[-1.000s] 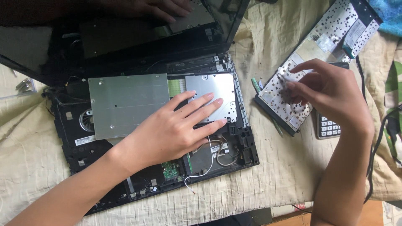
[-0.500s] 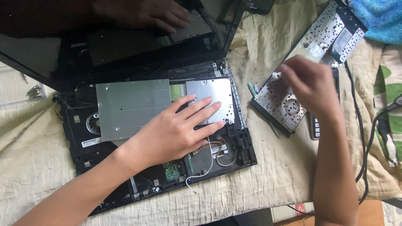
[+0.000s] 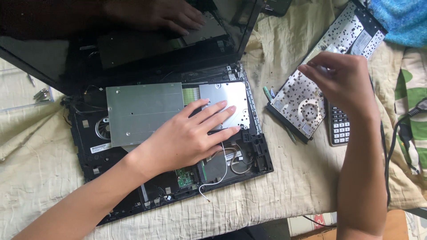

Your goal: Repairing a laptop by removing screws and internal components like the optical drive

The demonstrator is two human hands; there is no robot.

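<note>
Left hand [image 3: 189, 138] lies flat, fingers spread, on the metal plates of the opened laptop base [image 3: 169, 146] on the cloth-covered tabletop [image 3: 284, 186]. Right hand [image 3: 340, 82] hovers, fingertips pinched together, over the removed keyboard [image 3: 320, 75], which lies face down beside the calculator [image 3: 340, 126]; whether the fingers hold anything cannot be told.

Beige cloth [image 3: 284, 191] across the surface; dark calculator [image 3: 340, 126] at three o'clock; blue fabric [image 3: 400, 20] at one o'clock; loose screws [image 3: 41, 94] at nine o'clock.

Matt grey metal plates [image 3: 144, 111] cover the black plastic laptop base [image 3: 253, 151]. Its screen [image 3: 133, 40] is glossy. Beneath lies wrinkled beige cloth [image 3: 284, 178].
</note>
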